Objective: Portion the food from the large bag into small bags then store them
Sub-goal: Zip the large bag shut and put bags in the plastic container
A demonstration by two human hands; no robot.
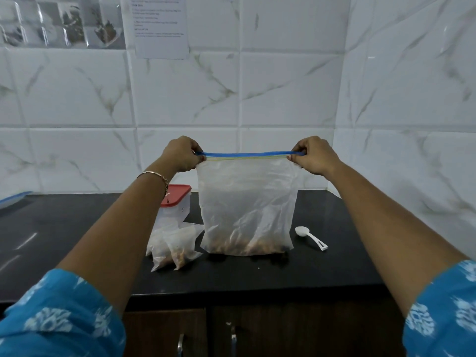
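Note:
A large clear zip bag (247,202) with a blue strip along its top stands on the black counter (77,240), a little brown food lying at its bottom. My left hand (181,154) pinches the left end of the strip and my right hand (313,155) pinches the right end, holding the top stretched flat. Left of the large bag lie small clear bags (177,246) filled with brown food, leaning against each other. A white plastic scoop (310,237) lies on the counter to the right of the large bag.
A clear container with a red lid (177,199) stands behind the small bags. A blue-edged object (11,199) shows at the far left counter edge. Marble-tiled walls close the back and right side. Dark cabinet doors with metal handles (233,343) sit below the counter.

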